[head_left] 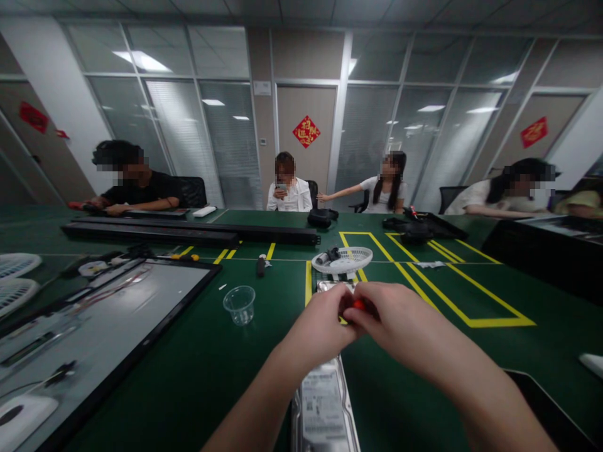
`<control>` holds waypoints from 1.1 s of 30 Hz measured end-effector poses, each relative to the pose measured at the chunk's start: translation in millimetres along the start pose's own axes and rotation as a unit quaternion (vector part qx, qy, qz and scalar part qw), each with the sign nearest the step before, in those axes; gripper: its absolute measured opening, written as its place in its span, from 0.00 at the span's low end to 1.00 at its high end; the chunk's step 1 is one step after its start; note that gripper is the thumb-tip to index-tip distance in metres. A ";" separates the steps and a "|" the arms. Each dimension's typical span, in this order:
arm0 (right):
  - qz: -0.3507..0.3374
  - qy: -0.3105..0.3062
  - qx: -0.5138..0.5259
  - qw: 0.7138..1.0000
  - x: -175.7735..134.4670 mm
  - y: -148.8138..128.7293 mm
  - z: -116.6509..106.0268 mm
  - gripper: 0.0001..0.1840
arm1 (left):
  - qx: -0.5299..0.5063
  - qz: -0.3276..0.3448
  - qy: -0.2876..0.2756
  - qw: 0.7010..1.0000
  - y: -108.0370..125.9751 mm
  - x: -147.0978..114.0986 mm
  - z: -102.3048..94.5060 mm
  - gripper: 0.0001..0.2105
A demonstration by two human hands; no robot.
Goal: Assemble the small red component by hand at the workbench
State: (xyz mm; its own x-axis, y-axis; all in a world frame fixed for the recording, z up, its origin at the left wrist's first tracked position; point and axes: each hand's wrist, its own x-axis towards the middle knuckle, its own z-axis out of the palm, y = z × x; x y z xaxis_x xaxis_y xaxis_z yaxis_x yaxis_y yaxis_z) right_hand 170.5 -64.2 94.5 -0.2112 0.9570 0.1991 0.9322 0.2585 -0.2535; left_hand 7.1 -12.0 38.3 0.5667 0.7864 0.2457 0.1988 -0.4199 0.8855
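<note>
My left hand and my right hand meet at the middle of the view, fingers curled together. Between the right thumb and fingers shows a small red object; its kind is hidden by the hand. The left fingers close beside it, and what they pinch, if anything, is covered. Under my wrists a silver hard drive with a white label lies on the green table. Just beyond my fingers, a second silver metal piece is partly hidden.
A white basket holding dark parts stands beyond my hands. A clear plastic cup is on the left, near a large flat panel. Long black bars lie farther back. Several people sit across the table. A dark tablet-like slab lies at right.
</note>
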 end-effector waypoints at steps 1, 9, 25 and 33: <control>-0.003 -0.001 -0.003 1.000 -1.5 -0.9 -0.8 0.03 | -0.003 -0.002 0.004 1.000 -0.7 -0.1 0.2 0.13; -0.048 -0.011 0.010 0.999 -2.0 1.7 -1.4 0.12 | -0.001 -0.010 0.013 1.000 0.1 -1.3 0.2 0.15; 0.005 -0.021 -0.005 1.000 2.4 1.0 -2.1 0.06 | 0.004 -0.004 0.006 1.000 -0.7 0.6 0.4 0.11; -0.036 -0.028 0.009 0.999 -0.1 4.3 -0.4 0.16 | -0.019 -0.024 0.016 0.999 -4.2 0.4 -0.2 0.16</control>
State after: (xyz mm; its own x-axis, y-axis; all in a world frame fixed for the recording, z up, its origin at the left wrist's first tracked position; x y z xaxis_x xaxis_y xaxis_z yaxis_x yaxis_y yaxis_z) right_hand 174.6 -63.3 93.8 -0.2942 0.9416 0.1641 0.9083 0.3288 -0.2584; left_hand 6.3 -9.9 34.8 0.5307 0.8196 0.2157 0.1939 -0.3651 0.9105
